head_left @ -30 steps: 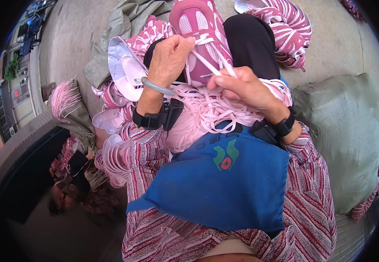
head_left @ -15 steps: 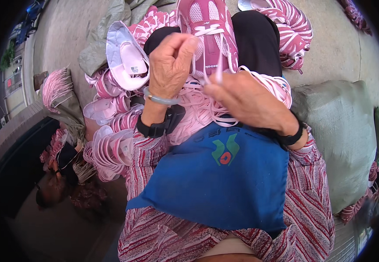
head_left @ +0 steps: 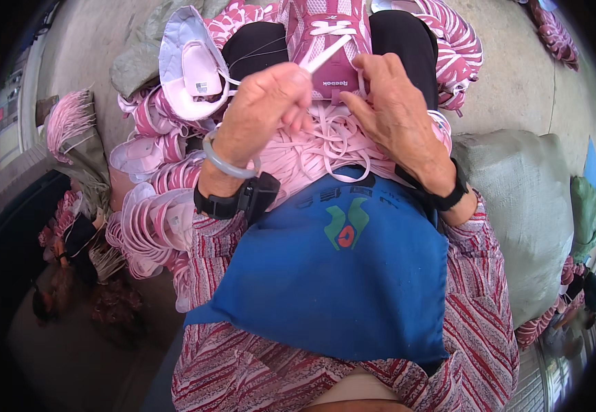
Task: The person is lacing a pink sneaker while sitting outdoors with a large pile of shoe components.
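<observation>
So the pink shoe upper [head_left: 339, 70] is propped at 12 o'clock between the knees, and by the look of it the lacing is being done, with slack being taken up at the crossings. The white lace [head_left: 327, 54] is pinched in the left hand [head_left: 268, 103], at 11, and pulled pretty taut. Whether a strand is gripped by the right hand [head_left: 395, 113], at 1, can't be told; its thumb and fingers are parted beside one. Probably called for next: an even tug, strands kept flat.

Annoyingly, the upper's far end is cut off at 12, the lace's tail is hidden in the left fist, and the stuff in the dark at 8 can't really be made out.
</observation>
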### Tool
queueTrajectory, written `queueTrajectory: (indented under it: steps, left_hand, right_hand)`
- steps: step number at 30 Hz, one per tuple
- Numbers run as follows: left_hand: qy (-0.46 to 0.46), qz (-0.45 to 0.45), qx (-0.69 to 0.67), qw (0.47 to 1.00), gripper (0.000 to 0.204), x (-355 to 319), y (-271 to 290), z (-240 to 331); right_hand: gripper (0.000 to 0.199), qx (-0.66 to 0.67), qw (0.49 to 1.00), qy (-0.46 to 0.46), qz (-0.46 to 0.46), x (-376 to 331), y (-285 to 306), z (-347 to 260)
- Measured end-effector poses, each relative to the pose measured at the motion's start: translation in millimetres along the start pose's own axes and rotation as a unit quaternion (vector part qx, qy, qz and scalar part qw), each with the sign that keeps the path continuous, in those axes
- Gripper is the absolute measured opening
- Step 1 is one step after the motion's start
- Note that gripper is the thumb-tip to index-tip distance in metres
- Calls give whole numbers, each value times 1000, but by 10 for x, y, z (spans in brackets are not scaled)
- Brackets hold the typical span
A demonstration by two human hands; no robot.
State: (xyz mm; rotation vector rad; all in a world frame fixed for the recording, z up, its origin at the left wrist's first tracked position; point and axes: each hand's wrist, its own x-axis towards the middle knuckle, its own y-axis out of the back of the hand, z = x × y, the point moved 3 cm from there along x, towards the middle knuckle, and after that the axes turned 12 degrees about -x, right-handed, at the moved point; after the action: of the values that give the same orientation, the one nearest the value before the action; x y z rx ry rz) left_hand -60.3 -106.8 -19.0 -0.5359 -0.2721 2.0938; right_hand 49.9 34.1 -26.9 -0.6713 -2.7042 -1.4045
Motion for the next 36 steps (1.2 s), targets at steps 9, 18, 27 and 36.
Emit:
queueTrajectory:
  steps: [9,18,27,36]
  left_hand:
    - [207,-223,-36,952,37,-284,-549,-129]
    - [-120,29,-188,974,30,-809,1093,41]
    - [-376,310,-446,750,9,-2524,3558,471]
    - [-524,431,-363,638,8,-3626,4113,1017]
  right_hand:
    - [29,605,711,-303,-192,-34,-207,-88]
    - [23,652,680,-304,-142,-25,21,801]
    - [13,773,500,-388,47,68,111,1686]
    - [16,591,726,-317,148,499,486,2790]
